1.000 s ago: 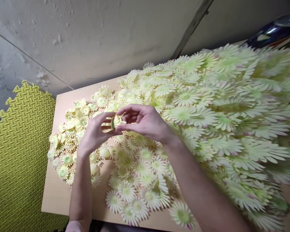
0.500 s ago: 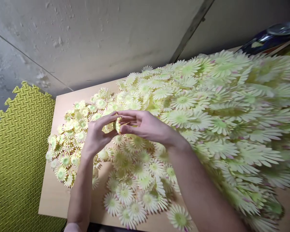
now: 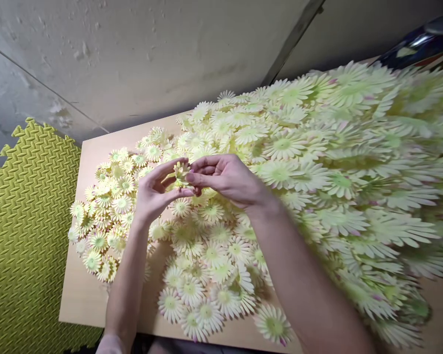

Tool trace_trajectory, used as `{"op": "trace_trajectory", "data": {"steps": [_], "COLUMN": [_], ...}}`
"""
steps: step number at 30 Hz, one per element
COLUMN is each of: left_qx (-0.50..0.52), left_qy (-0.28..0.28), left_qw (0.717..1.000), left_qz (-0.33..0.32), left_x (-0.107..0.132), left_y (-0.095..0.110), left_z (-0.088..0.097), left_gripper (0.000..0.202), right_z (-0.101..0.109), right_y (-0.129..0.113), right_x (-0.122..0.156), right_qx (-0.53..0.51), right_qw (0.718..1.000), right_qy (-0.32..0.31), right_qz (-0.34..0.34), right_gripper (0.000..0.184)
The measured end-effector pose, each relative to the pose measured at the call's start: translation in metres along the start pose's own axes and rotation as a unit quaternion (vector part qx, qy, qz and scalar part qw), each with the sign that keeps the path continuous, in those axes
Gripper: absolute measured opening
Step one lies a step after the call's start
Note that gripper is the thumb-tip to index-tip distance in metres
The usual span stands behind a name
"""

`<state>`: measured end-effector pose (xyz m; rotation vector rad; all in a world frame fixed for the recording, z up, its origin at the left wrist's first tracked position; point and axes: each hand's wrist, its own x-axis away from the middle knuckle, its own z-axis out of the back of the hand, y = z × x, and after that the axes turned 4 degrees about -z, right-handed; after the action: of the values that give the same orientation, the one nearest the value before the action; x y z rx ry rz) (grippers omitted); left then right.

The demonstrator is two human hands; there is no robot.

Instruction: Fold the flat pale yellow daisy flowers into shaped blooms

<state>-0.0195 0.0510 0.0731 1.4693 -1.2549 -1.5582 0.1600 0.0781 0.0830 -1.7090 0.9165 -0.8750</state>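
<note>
Above the table, my left hand (image 3: 157,189) curls its fingers and thumb around a small pale yellow artificial flower head (image 3: 181,171). The petals stand out between the two hands. From the right, my right hand (image 3: 227,178) meets it with thumb and fingertips pinched at the flower's edge. Beneath my hands lie many loose daisy-like flower heads (image 3: 190,290), cream with green centres and some pink tips. A cluster of smaller flower heads (image 3: 121,204) sits left of my left wrist.
A big heap of larger flower heads (image 3: 339,182) covers the table's right side. The wooden table (image 3: 77,300) borders a yellow-green foam mat (image 3: 29,236) at left. A stained wall (image 3: 151,64) rises behind. A dark, shiny package (image 3: 413,46) lies at the far right.
My right hand has closed its thumb and fingers at the flower head, which now shows more of its petals. Both hands have moved slightly up in view, and the camera has shifted a little.
</note>
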Motion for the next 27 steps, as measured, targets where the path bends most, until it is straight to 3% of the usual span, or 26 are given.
{"op": "trace_trajectory", "data": {"steps": [4, 6, 8, 11, 16, 21, 27], "left_qx": [0.114, 0.12, 0.107, 0.064, 0.068, 0.028, -0.004], "left_qy": [0.189, 0.228, 0.241, 0.223, 0.182, 0.131, 0.069], "left_qw": [0.97, 0.958, 0.957, 0.966, 0.972, 0.982, 0.993], "left_qz": [0.099, 0.123, 0.119, 0.113, 0.132, 0.132, 0.091], "left_x": [0.004, 0.007, 0.009, 0.01, 0.009, 0.011, 0.013], "left_y": [-0.039, -0.056, -0.066, -0.069, -0.064, -0.066, -0.069], "left_z": [-0.027, -0.034, -0.033, -0.022, -0.013, -0.014, -0.014], "left_gripper": [0.04, 0.041, 0.041, 0.04, 0.062, 0.044, 0.04], "right_z": [0.003, 0.006, 0.01, 0.016, 0.029, 0.035, 0.035], "right_y": [0.02, 0.033, 0.044, 0.051, 0.052, 0.055, 0.06], "right_x": [-0.016, -0.023, -0.027, -0.027, -0.023, -0.022, -0.02], "right_qx": [0.018, 0.026, 0.045, 0.056, -0.057, -0.028, -0.017], "right_qw": [0.995, 0.989, 0.989, 0.992, 0.997, 0.999, 1.0], "right_qy": [0.097, 0.131, 0.122, 0.105, 0.056, 0.012, -0.005], "right_qz": [-0.033, -0.056, -0.064, -0.036, 0.0, 0.018, -0.008], "right_gripper": [0.051, 0.054, 0.054, 0.054, 0.044, 0.033, 0.028]}}
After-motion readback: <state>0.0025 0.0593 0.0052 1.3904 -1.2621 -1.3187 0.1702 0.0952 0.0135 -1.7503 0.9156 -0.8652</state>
